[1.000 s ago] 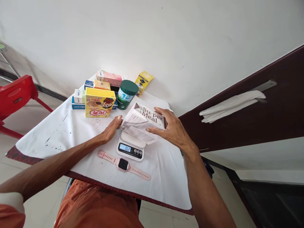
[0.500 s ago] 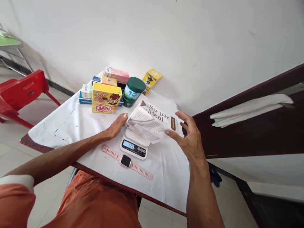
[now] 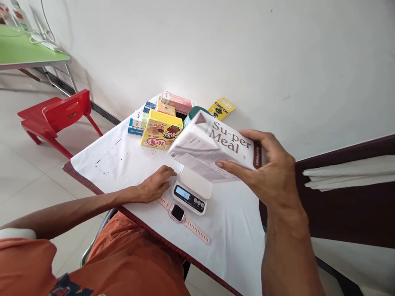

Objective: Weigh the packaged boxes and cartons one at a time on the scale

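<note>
The left hand (image 3: 156,183) has come off the white rectangular cardboard box with brown lettering (image 3: 224,142), and its fingers now sit loosely bent, visibly empty, beside the white plastic digital scale (image 3: 195,184) on the white-clothed counter (image 3: 237,230). The right hand (image 3: 271,168) alone grips the box, tilted over the scale's far side, so steadying it probably falls to that hold; whether box and scale touch is unclear.

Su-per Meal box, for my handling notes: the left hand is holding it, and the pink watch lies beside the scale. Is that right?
Not quite: the head view shows the right hand holding the Su-per Meal box, not the left hand. The pink watch does lie beside the scale.
</note>
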Action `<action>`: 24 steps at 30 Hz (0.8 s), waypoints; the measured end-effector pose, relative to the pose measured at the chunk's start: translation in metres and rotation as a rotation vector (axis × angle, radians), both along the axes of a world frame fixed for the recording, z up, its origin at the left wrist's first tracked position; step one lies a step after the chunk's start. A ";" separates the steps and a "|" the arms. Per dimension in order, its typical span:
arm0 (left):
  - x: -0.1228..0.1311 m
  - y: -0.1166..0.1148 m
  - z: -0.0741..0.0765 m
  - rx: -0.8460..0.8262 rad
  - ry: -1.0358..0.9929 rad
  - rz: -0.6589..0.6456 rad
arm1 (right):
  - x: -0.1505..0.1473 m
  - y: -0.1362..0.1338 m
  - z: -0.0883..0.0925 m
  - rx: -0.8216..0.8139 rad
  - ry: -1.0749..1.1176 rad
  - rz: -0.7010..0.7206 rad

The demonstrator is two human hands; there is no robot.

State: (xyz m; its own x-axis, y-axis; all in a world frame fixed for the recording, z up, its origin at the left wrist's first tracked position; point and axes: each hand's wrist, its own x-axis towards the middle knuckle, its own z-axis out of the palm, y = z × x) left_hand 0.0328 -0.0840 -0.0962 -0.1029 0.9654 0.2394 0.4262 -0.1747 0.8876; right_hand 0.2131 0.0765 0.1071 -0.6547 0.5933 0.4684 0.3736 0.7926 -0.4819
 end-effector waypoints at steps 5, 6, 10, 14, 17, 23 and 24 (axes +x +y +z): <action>0.010 -0.005 -0.013 0.131 0.146 -0.009 | -0.066 -0.028 -0.019 0.039 0.008 0.243; 0.010 -0.005 -0.014 0.127 0.156 -0.005 | -0.078 -0.031 -0.028 0.048 -0.003 0.284; 0.008 -0.003 -0.012 0.097 0.167 -0.036 | -0.117 -0.036 -0.067 0.091 -0.034 0.390; 0.008 -0.003 -0.009 0.105 0.154 -0.051 | -0.131 -0.031 -0.090 0.144 -0.073 0.367; 0.007 -0.003 -0.005 0.123 0.131 -0.041 | -0.125 -0.026 -0.086 0.208 -0.067 0.360; 0.005 -0.006 0.005 0.084 0.078 0.000 | -0.094 0.037 -0.058 0.155 0.139 0.133; 0.006 -0.006 0.005 0.087 0.078 0.009 | -0.092 0.061 -0.057 0.128 0.176 0.033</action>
State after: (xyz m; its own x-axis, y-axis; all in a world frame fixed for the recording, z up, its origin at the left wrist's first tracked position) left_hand 0.0390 -0.0903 -0.0916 -0.0896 0.9399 0.3295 0.4951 -0.2450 0.8335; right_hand 0.1215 0.1377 0.0496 -0.5741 0.5016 0.6471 0.2658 0.8617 -0.4321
